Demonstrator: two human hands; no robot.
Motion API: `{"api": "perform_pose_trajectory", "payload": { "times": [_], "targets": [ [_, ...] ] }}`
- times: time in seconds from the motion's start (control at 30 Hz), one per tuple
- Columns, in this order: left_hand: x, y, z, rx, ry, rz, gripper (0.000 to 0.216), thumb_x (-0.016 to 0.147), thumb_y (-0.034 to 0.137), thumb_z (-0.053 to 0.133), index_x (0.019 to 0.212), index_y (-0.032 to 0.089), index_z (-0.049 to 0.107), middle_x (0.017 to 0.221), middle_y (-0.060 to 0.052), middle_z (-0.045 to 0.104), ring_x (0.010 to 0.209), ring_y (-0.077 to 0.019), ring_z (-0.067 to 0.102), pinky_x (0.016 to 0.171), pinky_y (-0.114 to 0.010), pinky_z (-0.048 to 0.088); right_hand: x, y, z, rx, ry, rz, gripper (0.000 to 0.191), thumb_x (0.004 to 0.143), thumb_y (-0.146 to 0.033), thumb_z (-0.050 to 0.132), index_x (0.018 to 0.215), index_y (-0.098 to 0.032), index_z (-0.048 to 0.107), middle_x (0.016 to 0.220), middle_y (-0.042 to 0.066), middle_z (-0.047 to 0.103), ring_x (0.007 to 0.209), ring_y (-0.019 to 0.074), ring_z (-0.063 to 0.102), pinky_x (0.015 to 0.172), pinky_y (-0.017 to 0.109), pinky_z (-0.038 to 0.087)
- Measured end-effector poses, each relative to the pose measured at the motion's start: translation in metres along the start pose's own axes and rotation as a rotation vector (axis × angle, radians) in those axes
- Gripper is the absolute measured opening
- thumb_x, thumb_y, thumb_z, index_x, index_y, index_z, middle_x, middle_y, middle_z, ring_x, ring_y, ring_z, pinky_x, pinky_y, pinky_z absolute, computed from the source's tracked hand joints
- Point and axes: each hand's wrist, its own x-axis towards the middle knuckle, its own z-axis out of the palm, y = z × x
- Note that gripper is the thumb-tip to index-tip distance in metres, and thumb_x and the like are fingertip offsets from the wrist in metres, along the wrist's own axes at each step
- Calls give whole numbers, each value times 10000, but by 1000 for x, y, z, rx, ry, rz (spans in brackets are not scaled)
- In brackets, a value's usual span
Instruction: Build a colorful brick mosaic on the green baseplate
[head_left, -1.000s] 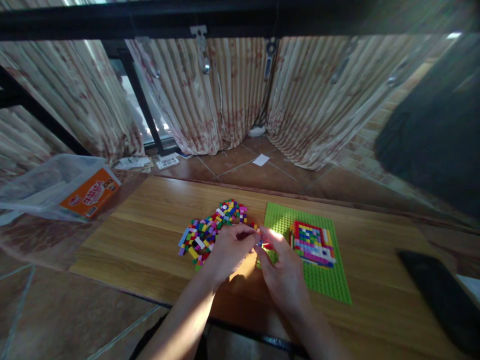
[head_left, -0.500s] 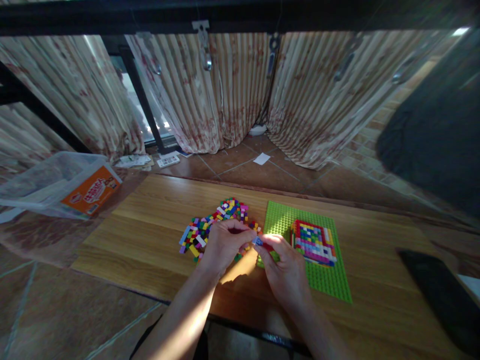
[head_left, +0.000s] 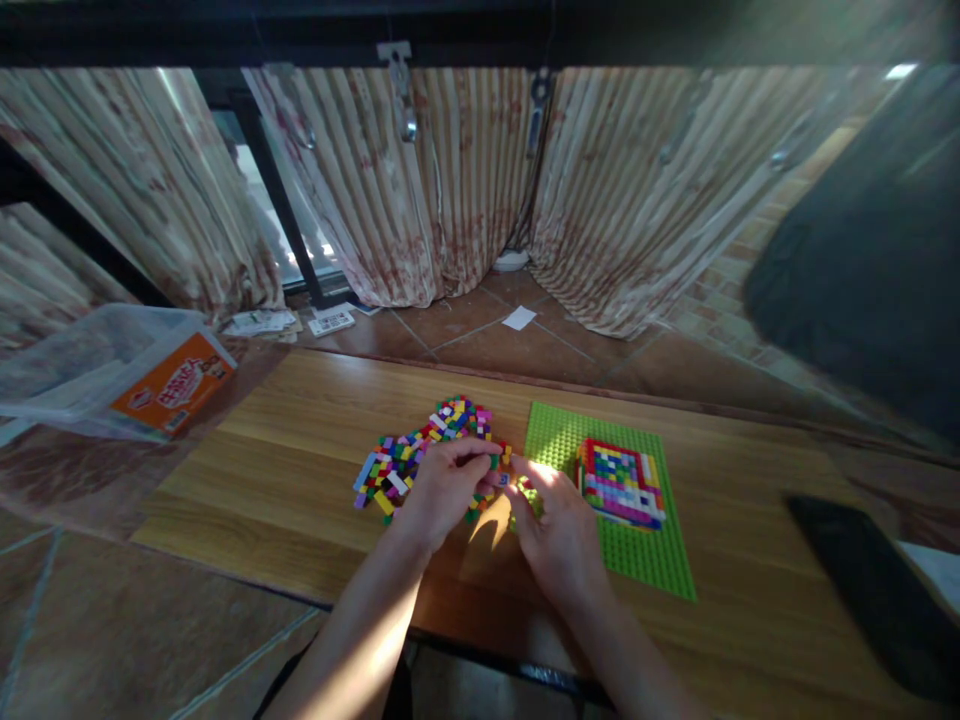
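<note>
My left hand [head_left: 441, 492] is closed in a pinch on a small blue brick [head_left: 503, 480], which pokes out past the fingertips. A bit of green shows just above it; I cannot tell whether that is held too. Close by on the right, my right hand [head_left: 561, 525] has its thumb and index finger spread around the brick's side, apart from it. Behind and left of the left hand lies a pile of loose coloured bricks [head_left: 405, 455], partly hidden by that hand. Beyond the right hand, a multicoloured brick build [head_left: 621, 482] with a red edge sits on a green baseplate [head_left: 652, 565].
The wooden table [head_left: 247, 470] carries everything. A dark flat object [head_left: 862, 590] lies at its right side. On the left stands a clear plastic bin [head_left: 82, 375] with an orange label. Curtains [head_left: 472, 190] hang behind, with papers [head_left: 519, 318] on the tiled floor.
The right fingers have come off the small blue brick and spread apart. It stays in my left fingertips, now a little further left in view.
</note>
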Motion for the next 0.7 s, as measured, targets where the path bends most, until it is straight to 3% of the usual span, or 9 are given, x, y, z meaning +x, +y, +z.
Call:
{"api": "perform_pose_trajectory", "payload": {
  "times": [0.1,0.23,0.37,0.5,0.7],
  "targets": [
    [-2,0,1,36,-89,30,169,749,151,607,887,125,701,628,-8,647,535,-76,559,526,-191,443,0,-3,-7,91,39,27,277,927,-280,482,1162,-202,606,1064,91,680,962,209,634,848,378,517],
    [-6,2,5,77,-222,47,171,736,181,617,886,125,679,658,-3,630,554,-77,545,525,-192,421,1,-8,-19,210,-11,18,251,938,-243,452,1119,-223,626,1025,81,674,968,199,627,844,357,515],
    [-10,6,10,91,-237,28,256,721,237,653,951,125,643,757,-31,663,630,-107,593,559,-214,449,1,-9,-30,289,-71,53,226,931,-222,472,1063,-234,656,934,51,673,885,175,632,778,305,513],
    [-10,7,16,56,-266,-23,334,674,253,708,973,130,627,710,-15,653,621,-118,602,562,-227,454,-1,-6,-43,330,-96,99,174,909,-227,514,982,-233,672,886,29,687,806,157,646,709,265,512],
    [-7,-1,30,27,-331,-56,344,697,340,717,960,144,614,714,-6,638,585,-106,598,543,-219,443,-13,11,-73,197,-54,111,144,867,-253,562,916,-258,697,890,7,740,799,167,696,710,269,543]
  ]
}}
